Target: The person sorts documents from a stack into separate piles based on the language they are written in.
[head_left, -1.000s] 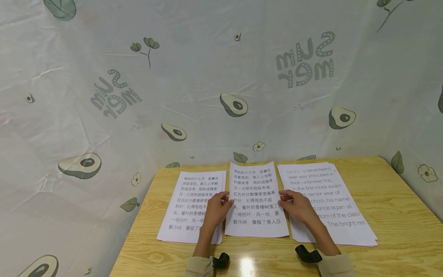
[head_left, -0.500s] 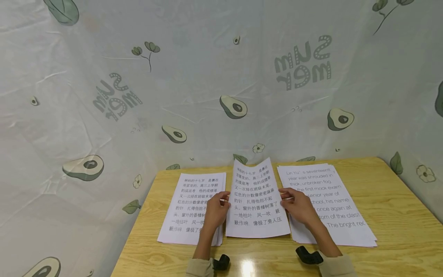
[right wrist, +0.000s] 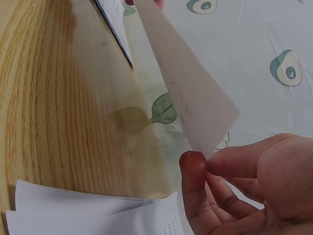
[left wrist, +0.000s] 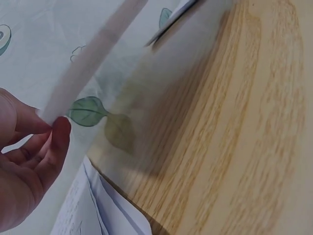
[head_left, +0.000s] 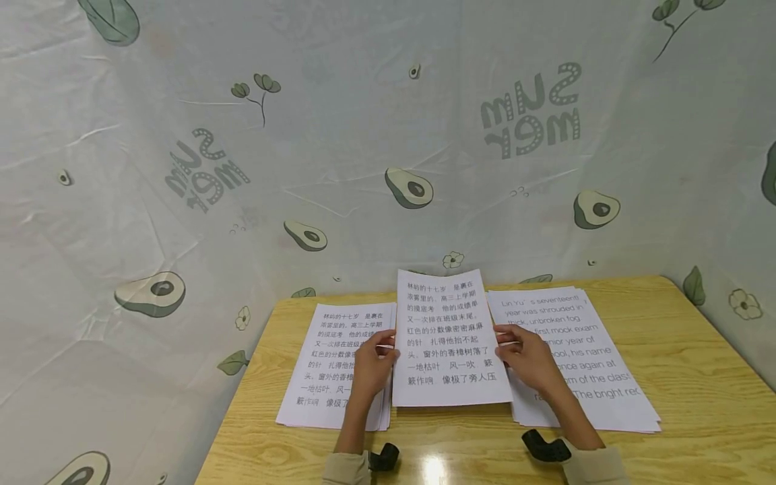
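Between the two hands, a white paper sheet (head_left: 447, 340) printed with Chinese text is held up off the table, its top edge slightly bowed. My left hand (head_left: 372, 364) pinches its left edge between thumb and fingers; the left wrist view shows that hand (left wrist: 36, 156) gripping the paper (left wrist: 88, 58) nearly edge-on. On the opposite edge, my right hand (head_left: 526, 357) pinches the sheet too, and the right wrist view shows thumb and finger of this hand (right wrist: 234, 181) meeting on the paper (right wrist: 190, 93). Wood shows under the raised sheet in both wrist views.
A stack of Chinese-text sheets (head_left: 327, 357) lies left on the wooden table (head_left: 461, 438), partly under the left forearm. To the right lies a stack of English-text sheets (head_left: 597, 357), partly covered by the right arm. A curtain printed with avocados (head_left: 339, 168) hangs behind the table.
Both hands keep their pinch while the sheet rises. Its top edge, strongly bowed half a second ago, is flatter now, and its lower edge is higher. The side stacks stay put.
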### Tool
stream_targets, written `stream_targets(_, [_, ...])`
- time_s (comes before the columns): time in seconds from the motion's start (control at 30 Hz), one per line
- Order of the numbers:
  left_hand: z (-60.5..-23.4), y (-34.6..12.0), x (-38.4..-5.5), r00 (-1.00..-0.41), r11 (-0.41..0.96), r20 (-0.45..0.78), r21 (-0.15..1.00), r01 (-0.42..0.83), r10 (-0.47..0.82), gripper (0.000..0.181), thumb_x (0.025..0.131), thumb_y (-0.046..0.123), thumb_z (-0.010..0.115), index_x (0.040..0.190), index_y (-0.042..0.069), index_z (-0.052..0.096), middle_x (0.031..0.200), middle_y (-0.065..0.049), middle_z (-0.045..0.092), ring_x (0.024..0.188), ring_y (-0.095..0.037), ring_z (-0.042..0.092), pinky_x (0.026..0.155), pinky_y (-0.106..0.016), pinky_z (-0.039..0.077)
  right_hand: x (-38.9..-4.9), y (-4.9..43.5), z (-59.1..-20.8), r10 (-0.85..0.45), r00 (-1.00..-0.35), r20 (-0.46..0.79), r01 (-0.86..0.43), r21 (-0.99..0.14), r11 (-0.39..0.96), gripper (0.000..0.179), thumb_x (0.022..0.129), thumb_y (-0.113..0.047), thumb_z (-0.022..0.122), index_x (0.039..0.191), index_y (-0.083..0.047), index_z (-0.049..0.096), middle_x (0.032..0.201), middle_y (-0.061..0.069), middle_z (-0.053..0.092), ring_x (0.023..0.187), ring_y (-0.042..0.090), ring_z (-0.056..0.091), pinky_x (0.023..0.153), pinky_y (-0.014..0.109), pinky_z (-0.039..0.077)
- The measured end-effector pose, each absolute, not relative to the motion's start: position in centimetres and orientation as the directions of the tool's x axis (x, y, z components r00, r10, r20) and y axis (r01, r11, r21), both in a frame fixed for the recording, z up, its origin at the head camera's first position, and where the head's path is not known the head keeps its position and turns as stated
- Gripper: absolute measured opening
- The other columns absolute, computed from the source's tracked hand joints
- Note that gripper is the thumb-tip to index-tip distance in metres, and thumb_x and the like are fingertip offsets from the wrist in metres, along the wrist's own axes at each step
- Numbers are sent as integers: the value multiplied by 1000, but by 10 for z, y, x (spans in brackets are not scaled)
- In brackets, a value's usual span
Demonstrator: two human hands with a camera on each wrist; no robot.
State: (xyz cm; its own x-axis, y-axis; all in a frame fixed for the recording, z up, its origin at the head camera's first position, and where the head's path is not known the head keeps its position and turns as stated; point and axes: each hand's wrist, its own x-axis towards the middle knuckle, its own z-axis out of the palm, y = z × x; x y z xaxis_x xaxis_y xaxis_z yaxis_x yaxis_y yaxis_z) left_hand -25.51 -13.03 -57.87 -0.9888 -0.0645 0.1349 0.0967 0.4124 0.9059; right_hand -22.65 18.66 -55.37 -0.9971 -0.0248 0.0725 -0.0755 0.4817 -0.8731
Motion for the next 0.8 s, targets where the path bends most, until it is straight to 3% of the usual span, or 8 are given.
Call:
stream_targets(0.37, [-583, -139, -258, -999, 139, 29, 990, 25, -25, 41, 93, -1, 74, 133, 8, 73, 118, -16, 70, 92, -14, 70, 77, -27, 64, -227, 188, -554, -20, -999, 34, -39, -919, 392, 49, 102, -2, 67, 149, 5, 56, 131, 28, 65, 110, 33, 75, 78, 27, 63])
stream_targets(0.8, [-579, -143, -257, -1000, 77, -24, 997, -25, -17, 42, 95, 2, 74, 137, 6, 72, 121, -16, 69, 93, -14, 70, 82, -31, 64, -233, 196, -559, -74, -994, -77, 64, -984, 166, 55, 105, -9, 64, 156, 2, 48, 142, 28, 60, 103, 10, 71, 87, 24, 61])
